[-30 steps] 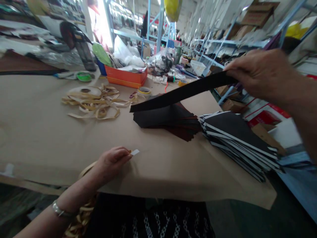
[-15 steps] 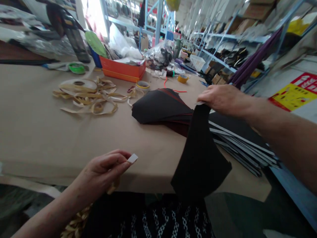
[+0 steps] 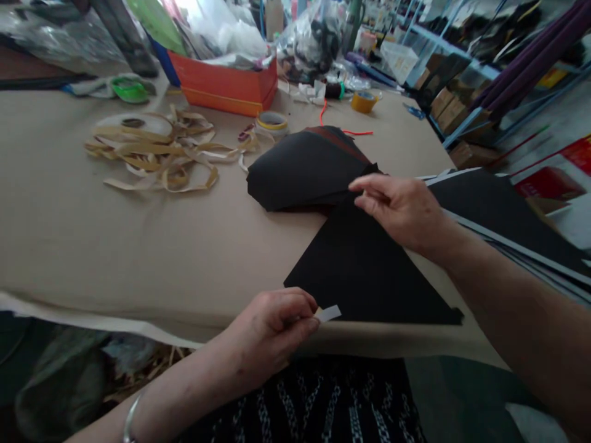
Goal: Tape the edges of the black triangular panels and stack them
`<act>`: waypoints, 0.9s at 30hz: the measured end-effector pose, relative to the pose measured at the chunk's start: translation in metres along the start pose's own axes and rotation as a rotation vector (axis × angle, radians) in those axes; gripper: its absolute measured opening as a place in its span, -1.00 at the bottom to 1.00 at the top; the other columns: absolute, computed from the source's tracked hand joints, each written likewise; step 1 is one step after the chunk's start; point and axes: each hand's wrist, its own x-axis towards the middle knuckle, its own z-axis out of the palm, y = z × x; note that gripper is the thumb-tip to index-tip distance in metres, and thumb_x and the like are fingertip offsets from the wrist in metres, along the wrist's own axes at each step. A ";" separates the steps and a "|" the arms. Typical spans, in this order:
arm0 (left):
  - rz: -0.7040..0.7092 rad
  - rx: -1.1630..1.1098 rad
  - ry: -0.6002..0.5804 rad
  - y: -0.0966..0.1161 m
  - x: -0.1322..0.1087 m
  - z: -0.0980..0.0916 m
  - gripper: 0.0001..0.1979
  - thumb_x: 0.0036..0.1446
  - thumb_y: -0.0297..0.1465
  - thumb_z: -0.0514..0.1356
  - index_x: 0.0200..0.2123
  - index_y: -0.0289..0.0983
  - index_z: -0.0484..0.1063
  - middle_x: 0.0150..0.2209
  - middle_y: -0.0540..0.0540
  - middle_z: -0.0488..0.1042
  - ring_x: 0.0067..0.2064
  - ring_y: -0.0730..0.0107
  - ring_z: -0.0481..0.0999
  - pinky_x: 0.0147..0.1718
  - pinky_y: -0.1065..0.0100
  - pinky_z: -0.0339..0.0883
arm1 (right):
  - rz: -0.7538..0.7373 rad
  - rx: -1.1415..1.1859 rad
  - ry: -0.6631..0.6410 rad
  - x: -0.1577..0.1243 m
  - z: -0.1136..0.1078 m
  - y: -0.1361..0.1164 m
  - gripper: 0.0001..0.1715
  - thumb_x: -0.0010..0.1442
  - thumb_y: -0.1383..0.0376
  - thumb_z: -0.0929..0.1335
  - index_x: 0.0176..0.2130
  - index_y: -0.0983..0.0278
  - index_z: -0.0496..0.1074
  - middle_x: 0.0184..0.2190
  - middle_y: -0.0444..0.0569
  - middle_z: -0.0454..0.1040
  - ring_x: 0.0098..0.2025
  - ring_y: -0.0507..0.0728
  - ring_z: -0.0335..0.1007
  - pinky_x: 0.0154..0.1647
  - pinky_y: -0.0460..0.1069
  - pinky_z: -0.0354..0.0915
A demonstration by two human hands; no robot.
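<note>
A short white strip of tape (image 3: 330,314) sticks out from the pinched fingers of my left hand (image 3: 277,323), low over the table's front edge. Beneath its tip lies a flat black fabric piece (image 3: 369,271), broad along the table edge and narrowing away from me. My right hand (image 3: 406,212) is over the narrow far end of that piece, thumb and forefinger slightly apart with nothing visible between them. Just beyond, a folded stack of dark grey pieces (image 3: 305,166) with reddish-brown layers rests on the table.
To the right is a stack of black pieces with pale edges (image 3: 508,215), partly behind my right forearm. Tangled beige strips (image 3: 157,154) lie at the left. Further back are tape rolls (image 3: 272,122), a yellow roll (image 3: 364,102) and an orange box (image 3: 226,86) holding plastic bags.
The black piece, hanging from my right hand before, now lies flat on the table. My right fingers have loosened. My left hand has moved right with the white tape, and the view has tilted down.
</note>
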 end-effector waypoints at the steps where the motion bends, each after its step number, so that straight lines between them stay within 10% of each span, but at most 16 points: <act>1: -0.011 0.013 -0.024 0.001 0.004 0.003 -0.78 0.19 -0.38 0.06 -0.48 -0.28 0.36 -0.36 0.03 0.44 -0.42 0.58 0.33 -0.43 0.48 0.18 | 0.069 0.177 -0.089 -0.021 0.002 -0.006 -0.73 0.21 0.22 0.32 -0.11 0.28 0.45 -0.35 -0.08 0.47 -0.34 0.07 0.37 -0.30 -0.05 0.25; 5: -0.087 0.102 -0.105 0.003 0.015 0.011 -0.78 0.19 -0.32 0.05 -0.41 -0.26 0.41 -0.48 0.05 0.39 -0.44 0.54 0.32 -0.46 0.46 0.14 | 0.412 0.702 -0.391 -0.093 0.024 -0.020 -0.74 0.14 0.17 0.37 -0.19 0.25 0.46 -0.37 -0.12 0.44 -0.39 0.01 0.32 -0.41 -0.11 0.22; 9: -0.138 0.169 -0.131 0.007 0.024 0.018 -0.77 0.14 -0.35 0.07 -0.52 -0.29 0.38 -0.58 0.08 0.30 -0.52 0.58 0.25 -0.55 0.47 0.06 | 0.593 0.878 -0.380 -0.120 0.039 -0.022 -0.77 0.06 0.22 0.41 -0.25 0.24 0.44 -0.42 -0.17 0.39 -0.43 -0.03 0.24 -0.45 -0.13 0.18; 18: 0.069 0.211 -0.172 0.032 0.032 0.011 -0.76 0.14 -0.44 0.08 -0.57 -0.26 0.37 -0.26 -0.06 0.47 -0.02 0.31 0.38 -0.19 0.37 0.28 | 0.423 0.799 -0.366 -0.116 0.036 -0.022 -0.90 0.10 0.41 0.31 -0.45 0.27 0.37 -0.55 -0.22 0.29 -0.50 -0.05 0.15 -0.49 -0.13 0.08; 27: -0.323 -0.067 -0.368 0.040 0.042 0.014 -0.69 0.09 -0.15 0.09 -0.50 -0.27 0.32 -0.60 0.11 0.16 -0.57 0.57 0.09 -0.63 0.50 -0.04 | 0.451 0.865 -0.271 -0.124 0.028 -0.024 -0.91 0.11 0.38 0.32 -0.44 0.29 0.36 -0.54 -0.21 0.29 -0.49 -0.05 0.14 -0.50 -0.13 0.07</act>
